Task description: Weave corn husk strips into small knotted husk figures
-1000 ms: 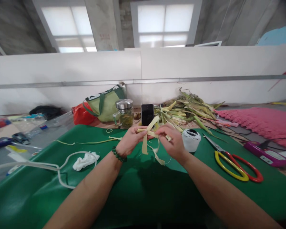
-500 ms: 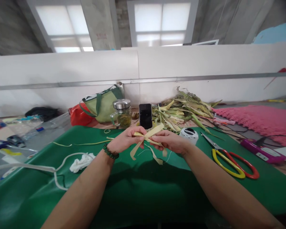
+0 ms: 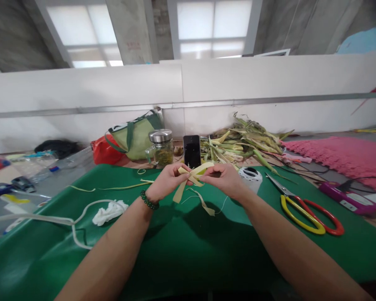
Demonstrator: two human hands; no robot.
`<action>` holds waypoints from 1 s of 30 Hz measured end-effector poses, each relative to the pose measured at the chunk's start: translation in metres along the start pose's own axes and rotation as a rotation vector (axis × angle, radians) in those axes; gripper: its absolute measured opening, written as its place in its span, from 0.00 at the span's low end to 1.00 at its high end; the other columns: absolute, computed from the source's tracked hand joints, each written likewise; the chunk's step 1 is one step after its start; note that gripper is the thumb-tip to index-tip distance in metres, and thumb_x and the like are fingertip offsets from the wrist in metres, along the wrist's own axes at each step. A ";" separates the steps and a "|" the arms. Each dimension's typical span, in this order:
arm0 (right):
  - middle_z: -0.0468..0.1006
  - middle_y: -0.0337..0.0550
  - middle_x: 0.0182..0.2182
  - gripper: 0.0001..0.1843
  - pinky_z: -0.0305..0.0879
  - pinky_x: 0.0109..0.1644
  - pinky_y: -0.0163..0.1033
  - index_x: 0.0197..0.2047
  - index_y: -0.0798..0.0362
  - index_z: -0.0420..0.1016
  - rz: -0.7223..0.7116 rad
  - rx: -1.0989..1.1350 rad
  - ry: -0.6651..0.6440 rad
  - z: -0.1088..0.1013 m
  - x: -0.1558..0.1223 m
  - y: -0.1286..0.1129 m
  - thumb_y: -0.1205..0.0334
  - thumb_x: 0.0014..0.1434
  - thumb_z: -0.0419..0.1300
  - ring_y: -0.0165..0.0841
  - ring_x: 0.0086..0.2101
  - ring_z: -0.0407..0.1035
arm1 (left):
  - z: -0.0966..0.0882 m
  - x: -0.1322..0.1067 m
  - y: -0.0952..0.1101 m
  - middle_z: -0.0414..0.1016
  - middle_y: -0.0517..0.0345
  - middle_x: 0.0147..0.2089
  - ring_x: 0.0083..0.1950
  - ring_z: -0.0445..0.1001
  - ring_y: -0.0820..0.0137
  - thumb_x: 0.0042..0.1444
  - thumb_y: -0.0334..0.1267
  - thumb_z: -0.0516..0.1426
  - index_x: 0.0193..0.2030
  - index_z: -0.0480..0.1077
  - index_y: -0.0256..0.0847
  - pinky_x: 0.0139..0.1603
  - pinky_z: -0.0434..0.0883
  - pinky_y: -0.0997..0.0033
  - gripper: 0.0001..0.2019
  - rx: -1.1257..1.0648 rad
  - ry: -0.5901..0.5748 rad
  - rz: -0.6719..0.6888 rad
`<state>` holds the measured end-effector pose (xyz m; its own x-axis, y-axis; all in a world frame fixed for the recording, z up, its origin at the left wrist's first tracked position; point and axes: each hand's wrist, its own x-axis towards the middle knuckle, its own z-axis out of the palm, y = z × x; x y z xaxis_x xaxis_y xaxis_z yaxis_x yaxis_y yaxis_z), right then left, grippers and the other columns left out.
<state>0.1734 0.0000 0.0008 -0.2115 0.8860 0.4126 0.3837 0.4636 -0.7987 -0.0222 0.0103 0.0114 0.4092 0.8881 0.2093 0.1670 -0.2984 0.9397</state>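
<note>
Both hands are raised over the green mat (image 3: 181, 246), pinching a small bundle of pale yellow leaf strips (image 3: 192, 177) between them. My left hand (image 3: 166, 182), with a dark green bead bracelet on its wrist, grips the crossing point of the strips from the left. My right hand (image 3: 227, 180) pinches the same strips from the right. Loose strip ends hang down below the hands, along with a thin white thread (image 3: 221, 207).
Red-and-yellow scissors (image 3: 303, 209) lie at the right, a white thread spool (image 3: 250, 175) sits behind my right hand. A pile of green husk leaves (image 3: 244, 144), a black phone (image 3: 191, 150), a glass jar (image 3: 161, 147) and a green bag (image 3: 134, 133) stand at the back. A crumpled white tissue (image 3: 108, 211) lies at the left.
The hands have drawn closer together and turned the strips; the long hanging end has swung up and leftward, and the bundle sits tighter between the fingertips.
</note>
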 end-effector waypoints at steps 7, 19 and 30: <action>0.72 0.38 0.17 0.12 0.57 0.24 0.33 0.21 0.54 0.75 -0.078 -0.003 -0.122 0.006 -0.006 -0.001 0.57 0.52 0.60 0.28 0.21 0.63 | 0.015 0.002 -0.005 0.69 0.67 0.20 0.25 0.73 0.71 0.46 0.33 0.59 0.36 0.65 0.38 0.28 0.68 0.74 0.09 0.152 0.251 0.043; 0.79 0.40 0.30 0.07 0.67 0.27 0.33 0.37 0.52 0.76 -0.139 0.173 -0.263 0.007 -0.005 0.008 0.62 0.55 0.59 0.28 0.23 0.72 | 0.013 0.000 0.000 0.70 0.61 0.21 0.23 0.66 0.76 0.45 0.37 0.61 0.23 0.72 0.34 0.26 0.65 0.78 0.08 0.043 -0.057 0.062; 0.75 0.36 0.25 0.07 0.62 0.24 0.30 0.27 0.53 0.73 -0.182 -0.024 -0.129 0.012 -0.004 0.010 0.64 0.55 0.57 0.23 0.18 0.67 | 0.022 -0.002 -0.004 0.68 0.61 0.22 0.26 0.65 0.75 0.44 0.33 0.60 0.23 0.71 0.34 0.28 0.64 0.77 0.04 0.107 -0.143 0.086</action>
<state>0.1673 0.0008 -0.0143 -0.3921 0.7799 0.4879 0.3494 0.6169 -0.7053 -0.0045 0.0019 0.0013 0.5484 0.8010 0.2399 0.2173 -0.4136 0.8841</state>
